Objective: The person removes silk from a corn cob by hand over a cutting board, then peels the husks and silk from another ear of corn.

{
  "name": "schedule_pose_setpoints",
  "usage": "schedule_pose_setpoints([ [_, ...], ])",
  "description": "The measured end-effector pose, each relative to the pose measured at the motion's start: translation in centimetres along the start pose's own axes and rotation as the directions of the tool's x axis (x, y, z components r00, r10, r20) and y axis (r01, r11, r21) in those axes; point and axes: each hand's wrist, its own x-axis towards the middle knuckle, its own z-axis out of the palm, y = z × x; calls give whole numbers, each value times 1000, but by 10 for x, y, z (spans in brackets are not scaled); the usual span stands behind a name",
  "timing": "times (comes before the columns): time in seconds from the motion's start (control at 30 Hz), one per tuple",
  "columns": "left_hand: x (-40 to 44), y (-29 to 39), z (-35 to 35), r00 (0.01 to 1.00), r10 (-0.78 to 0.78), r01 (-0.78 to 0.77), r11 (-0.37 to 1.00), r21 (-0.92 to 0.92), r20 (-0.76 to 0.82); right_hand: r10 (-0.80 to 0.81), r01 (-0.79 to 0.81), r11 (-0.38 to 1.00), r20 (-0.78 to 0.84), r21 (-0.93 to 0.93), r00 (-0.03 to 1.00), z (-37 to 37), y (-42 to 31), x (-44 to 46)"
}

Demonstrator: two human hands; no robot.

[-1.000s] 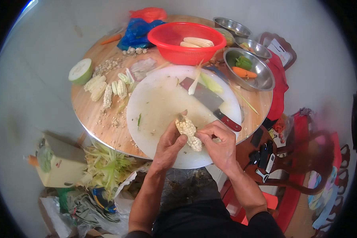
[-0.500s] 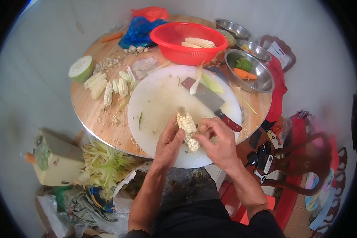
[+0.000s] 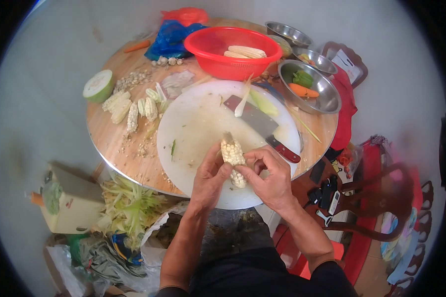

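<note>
An ear of corn (image 3: 234, 159) with pale kernels stands upright above the round white cutting board (image 3: 193, 116), its narrow stub pointing away from me. My left hand (image 3: 210, 175) is closed around its left side, thumb across the kernels. On the other side my right hand (image 3: 270, 175) is closed in a pinch, with thumb and fingertips against the kernels. Past my hands, a cleaver (image 3: 255, 119) with a dark red handle lies on the board. A strip of pale green husk (image 3: 263, 103) rests beside its blade.
A red plastic basket (image 3: 223, 64) holding corn stands at the back, near a blue bag (image 3: 171, 39). Steel bowls (image 3: 329, 99) line the right edge. Shorter corn pieces (image 3: 119, 111), loose kernels and a cut green gourd (image 3: 99, 85) lie left. Husks (image 3: 131, 203) are heaped below the table.
My right hand's fingers have drawn in closer on the ear of corn, the thumb now lying along its side. The left hand keeps its hold. The view has shifted slightly.
</note>
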Motion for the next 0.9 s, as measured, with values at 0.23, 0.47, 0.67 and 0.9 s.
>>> schedule_pose_setpoints([
  [0.23,-1,1,-2,999,33,-33,999,32,3,5,-4,999,-28,39,1000,2,9,0],
  [0.47,-2,1,0,1000,3,-3,999,47,-6,125,-122,982,-7,142,992,-1,2,3],
  [0.67,-4,6,1,999,-49,48,996,75,11,134,-133,984,2,114,991,1,22,2],
  [0.9,-4,8,1,992,-130,128,978,-163,-3,-15,42,987,174,-157,985,-3,4,2],
])
